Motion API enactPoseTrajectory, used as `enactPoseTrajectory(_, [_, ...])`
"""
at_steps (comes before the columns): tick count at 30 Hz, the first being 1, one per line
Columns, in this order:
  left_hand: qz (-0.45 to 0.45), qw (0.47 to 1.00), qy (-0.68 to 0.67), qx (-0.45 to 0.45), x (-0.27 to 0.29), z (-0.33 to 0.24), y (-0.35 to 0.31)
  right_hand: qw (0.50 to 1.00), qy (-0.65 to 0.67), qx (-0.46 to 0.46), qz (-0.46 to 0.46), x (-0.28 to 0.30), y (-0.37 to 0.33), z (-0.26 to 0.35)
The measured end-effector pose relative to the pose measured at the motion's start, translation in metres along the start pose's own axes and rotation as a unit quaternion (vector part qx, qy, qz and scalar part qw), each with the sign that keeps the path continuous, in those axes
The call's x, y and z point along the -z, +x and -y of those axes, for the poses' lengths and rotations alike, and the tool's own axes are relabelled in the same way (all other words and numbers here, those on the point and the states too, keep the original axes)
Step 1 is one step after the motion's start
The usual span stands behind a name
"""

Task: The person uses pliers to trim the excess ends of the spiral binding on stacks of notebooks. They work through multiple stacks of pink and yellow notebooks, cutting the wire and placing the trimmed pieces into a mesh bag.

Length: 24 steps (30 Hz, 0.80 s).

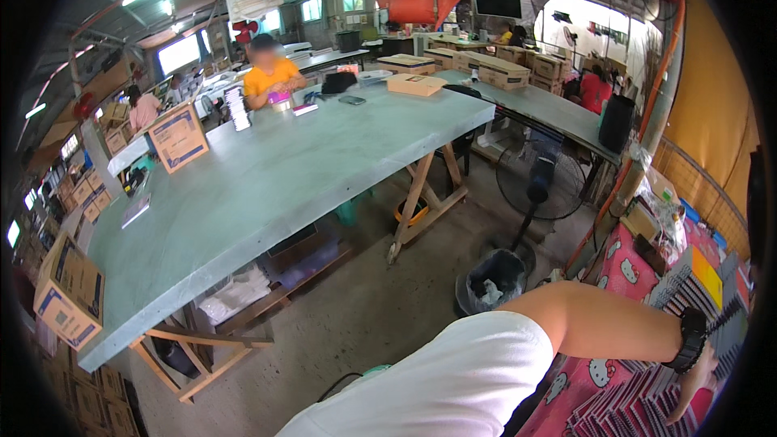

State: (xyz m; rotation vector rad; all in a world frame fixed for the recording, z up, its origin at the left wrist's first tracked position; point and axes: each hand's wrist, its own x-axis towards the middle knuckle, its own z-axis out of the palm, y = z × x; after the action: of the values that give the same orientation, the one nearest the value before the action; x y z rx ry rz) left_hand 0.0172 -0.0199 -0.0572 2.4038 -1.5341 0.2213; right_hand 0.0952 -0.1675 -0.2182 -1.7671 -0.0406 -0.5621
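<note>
My left arm, in a white sleeve with a black watch [693, 340] at the wrist, reaches right across the lower part of the view. At its end my left hand [698, 384] is lowered over stacked spiral-bound notebooks [623, 405] with dark wire edges. Its visible fingers are spread and point downward; the rim of the view cuts off part of the hand, and no grasp shows. Beside it rises another pile of notebooks with a yellow cover [706, 279] on top. Both piles lie on a pink patterned cloth [623, 265]. My right hand is out of view.
A long green-grey table [307, 158] on wooden trestles bears cartons [178, 137] and a phone [352, 100]. A person in orange [275, 73] works at its far side. A standing fan [541, 182] and a lined bin [495, 275] stand between the table and the notebooks.
</note>
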Motion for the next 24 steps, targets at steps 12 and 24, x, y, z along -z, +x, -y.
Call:
enactPoseTrajectory(12, [0.092,0.995,-0.029,0.016,0.032,-0.023,0.022,0.710,0.556,-0.415,0.121,0.057,-0.355,0.075])
enactPoseTrajectory(24, [0.140,0.989,-0.017,0.032,0.044,-0.061,0.017,0.961,-0.232,0.149,-0.015,0.070,-0.317,0.143])
